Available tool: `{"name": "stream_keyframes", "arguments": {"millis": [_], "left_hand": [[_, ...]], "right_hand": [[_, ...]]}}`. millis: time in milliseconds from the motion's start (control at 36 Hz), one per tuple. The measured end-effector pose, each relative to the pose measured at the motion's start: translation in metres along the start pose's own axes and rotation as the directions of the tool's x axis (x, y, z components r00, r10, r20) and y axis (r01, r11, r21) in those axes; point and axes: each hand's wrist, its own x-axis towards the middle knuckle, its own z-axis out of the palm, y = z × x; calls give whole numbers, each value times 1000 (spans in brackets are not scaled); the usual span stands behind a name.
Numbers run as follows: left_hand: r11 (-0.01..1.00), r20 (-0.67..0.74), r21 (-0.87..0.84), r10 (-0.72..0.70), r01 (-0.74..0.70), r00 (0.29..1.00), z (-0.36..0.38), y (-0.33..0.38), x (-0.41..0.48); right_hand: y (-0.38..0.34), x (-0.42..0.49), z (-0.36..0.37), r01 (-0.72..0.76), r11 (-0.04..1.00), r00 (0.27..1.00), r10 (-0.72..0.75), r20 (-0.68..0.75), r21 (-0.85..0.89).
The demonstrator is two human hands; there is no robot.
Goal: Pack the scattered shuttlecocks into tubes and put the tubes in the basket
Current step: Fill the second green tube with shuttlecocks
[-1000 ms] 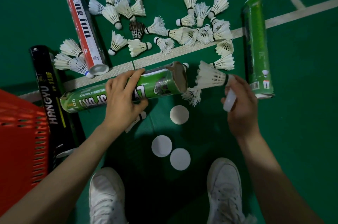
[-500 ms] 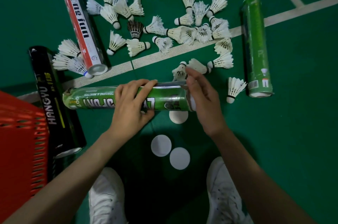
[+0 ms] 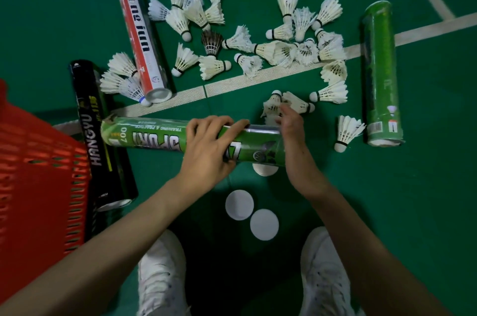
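Status: my left hand (image 3: 206,153) grips the green tube (image 3: 154,135) around its middle, fingers curled over the top. The tube lies level, low over the court floor, open end to the right. One second ago that end was raised and my right hand (image 3: 293,132) held a shuttlecock at the mouth. The right hand now sits against the mouth, fingertips reaching a nearby shuttlecock (image 3: 272,106) just beyond it. I cannot tell whether they grip it or only touch it. A loose shuttlecock (image 3: 347,131) now lies beside the second green tube (image 3: 380,70), where none lay before. Judgement: that insertion likely failed, so loading continues. Most scattered shuttlecocks (image 3: 284,49) remain unpacked, and the green tube is not yet in the red basket (image 3: 38,160).
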Motion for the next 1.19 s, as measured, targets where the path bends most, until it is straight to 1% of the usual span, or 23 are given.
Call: {"name": "stream_keyframes", "arguments": {"millis": [222,306,361,417,472,500,528,556,583,611,639,667,694,722,750,778,889,972,1028,1056,1111,1139,1194], "left_hand": [[984,112,119,121,-134,986,9,-10,1],[969,156,158,167,-192,974,13,-14,3],[971,162,155,159,-184,974,15,-15,-2],[974,162,146,152,-176,975,17,-18,-9],[984,134,99,137,-150,982,19,-24,-16],[993,85,47,102,-106,991,18,-24,-20],[999,4,-43,34,-34,999,16,-24,-24],[983,-103,-171,-84,65,991,13,-23,-26],[921,-189,-337,-269,195,945,6,-19,-26],[780,-178,-527,-489,336,854,2,-19,-25],[574,-82,-687,-670,445,738,-3,-20,-22],[337,65,-796,-779,504,624,-6,-25,-18],[120,217,-847,-812,518,543,-8,-31,-14],[-35,333,-865,-787,500,520,-9,-37,-10],[-110,397,-865,-747,489,534,-8,-43,-8],[-137,426,-861,-719,490,548,-7,-47,-6],[-142,405,-874,-741,465,535,-5,-52,-8],[-34,373,-857,-730,515,573,-7,-53,-30],[57,366,-823,-706,564,606,-7,-51,-50],[90,367,-810,-693,579,621,-7,-49,-60],[121,378,-789,-678,602,631,-8,-47,-75],[121,383,-784,-677,609,628,-8,-47,-81],[118,389,-778,-681,617,620,-7,-49,-90]], "right_hand": [[19,-8,2,-288,951,958,286,33,117],[28,-13,4,-361,899,927,376,-14,250],[34,-16,2,-401,873,913,406,42,278],[36,-19,2,-410,888,910,382,161,209],[35,-20,6,-397,904,903,354,245,157],[35,-20,10,-393,905,901,344,265,162],[33,-19,14,-398,898,898,340,278,186],[33,-19,18,-405,889,896,339,287,215],[31,-19,22,-406,884,895,334,296,232],[32,-19,26,-398,887,896,323,304,232],[32,-19,30,-389,893,898,311,313,227],[34,-19,34,-378,901,898,301,321,213],[35,-20,37,-368,909,897,293,331,195],[36,-21,40,-361,916,895,286,343,178],[37,-21,43,-355,920,892,281,356,164],[39,-21,46,-344,928,888,272,371,143],[40,-14,55,-282,959,868,254,426,2],[47,-6,59,-210,974,889,224,400,-80],[53,0,57,-106,961,908,198,368,-257],[57,3,54,-14,911,913,180,366,-413],[69,6,50,164,729,900,165,403,-664],[74,6,51,225,651,891,164,423,-725],[83,1,56,308,551,876,154,458,-775]]}}
